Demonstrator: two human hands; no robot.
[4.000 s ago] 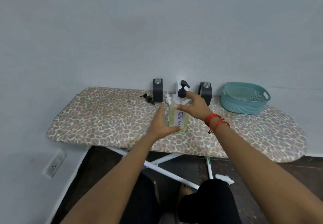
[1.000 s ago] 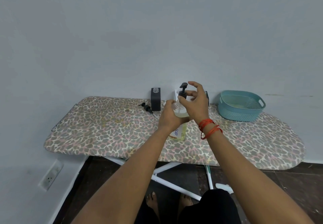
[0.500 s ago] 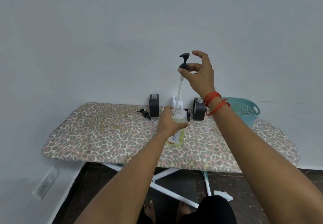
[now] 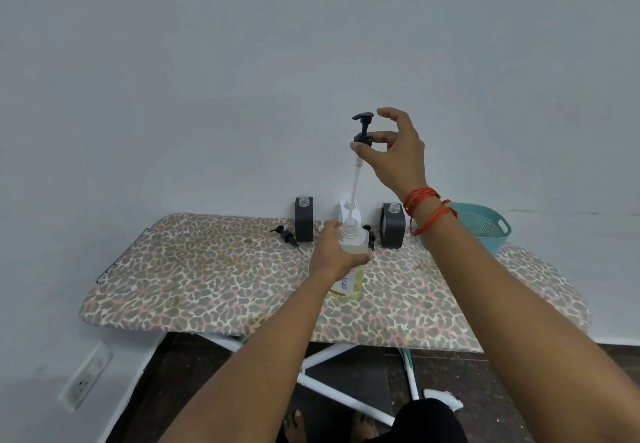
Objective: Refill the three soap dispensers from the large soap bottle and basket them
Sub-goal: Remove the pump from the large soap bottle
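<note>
Both hands are occupied in the head view. The large soap bottle is gripped round its shoulder by the left hand and kept upright on the ironing board. The pump head is pinched at its collar between thumb and a finger of the right hand, with the remaining fingers arched loosely above it.

A second ago the pump was seated on the bottle. It has since been drawn straight up, and its dip tube now hangs with the tip at the open neck. The bottle is judged almost ready for pouring.

The right arm is raised, with the wrist bent downward. Behind, against the wall, the left black dispenser, white dispenser and right black dispenser are stood uncapped. The teal basket is set beyond them.
</note>
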